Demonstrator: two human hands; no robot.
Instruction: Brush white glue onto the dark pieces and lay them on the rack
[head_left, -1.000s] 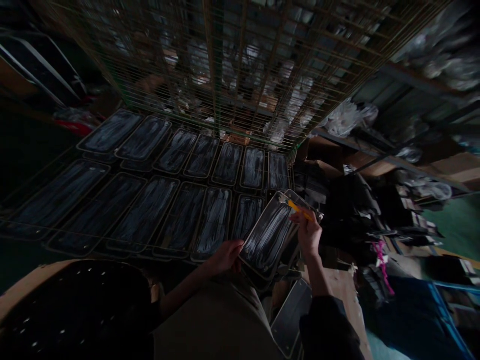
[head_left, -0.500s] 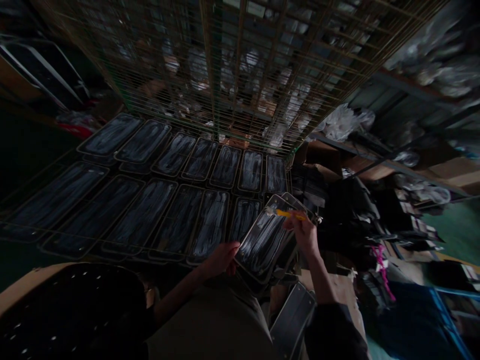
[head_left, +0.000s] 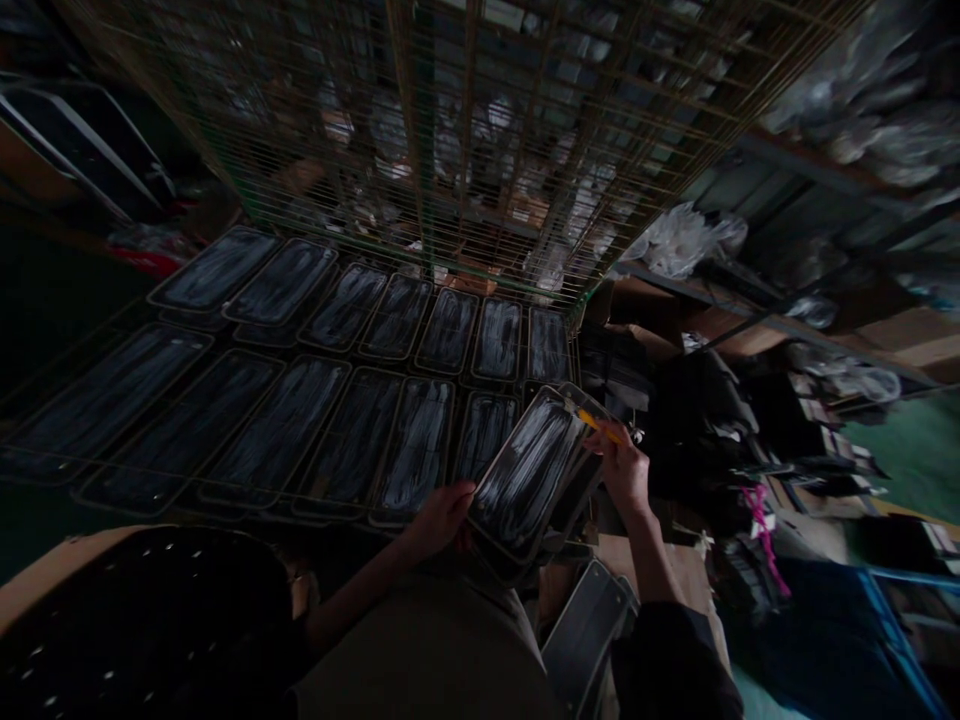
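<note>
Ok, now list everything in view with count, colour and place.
Held panel: one, black with whitish streaks, tilted before the person
Brush: one, yellow handle, over the held panel's far end
Back-row panels: seven on top, dark, streaked, by the mesh
Front-row panels: six on top, dark, streaked, nearer
Wire mesh: brownish and green, behind the rows
Plastic bags: several, clear, right shelves
Cardboard boxes: several, brown, right
Tie: one, pink, right
Left hand: one, bare, gripping the held panel's edge
Right hand: one, bare, gripping the brush
</note>
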